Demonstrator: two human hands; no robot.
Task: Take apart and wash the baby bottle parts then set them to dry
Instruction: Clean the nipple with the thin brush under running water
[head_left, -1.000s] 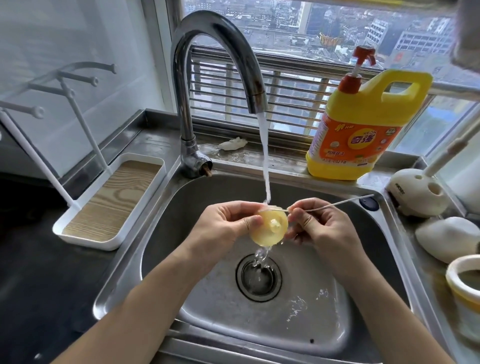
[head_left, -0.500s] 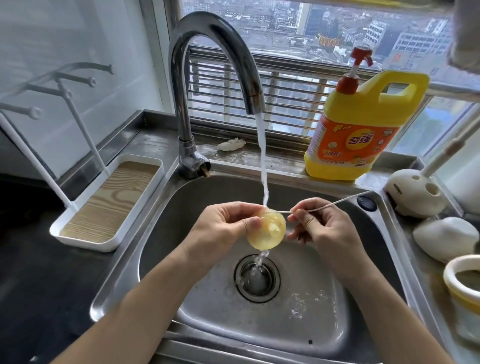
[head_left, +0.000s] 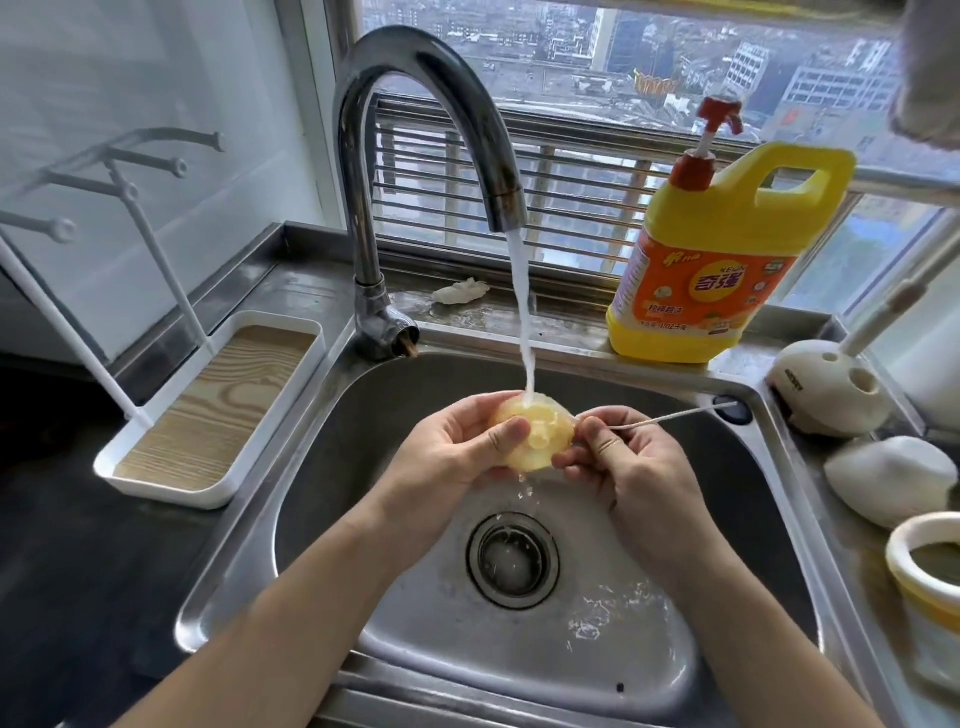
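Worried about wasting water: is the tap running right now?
On. A white stream falls from the faucet onto the yellowish bottle part the left hand holds over the sink.

Counter (head_left: 566, 335): detergent jug (head_left: 722, 280), tray (head_left: 171, 492), perhaps tissue (head_left: 461, 291).

**Home kitchen, at a steel sink under a high window**

The left hand (head_left: 457, 447) grips a bottle part (head_left: 543, 434) and the right hand (head_left: 628, 467) pinches a wire (head_left: 675, 415) over a sink (head_left: 332, 467), with the drain (head_left: 512, 560) just below the grip. A tap (head_left: 415, 57) arches above and behind it, running water (head_left: 522, 312) onto it. A soap jug (head_left: 717, 291) stands behind to the right, a rack (head_left: 218, 410) sits to the left and a brush holder (head_left: 826, 395) to the right. Behind all this a window (head_left: 597, 62) shows city blocks.
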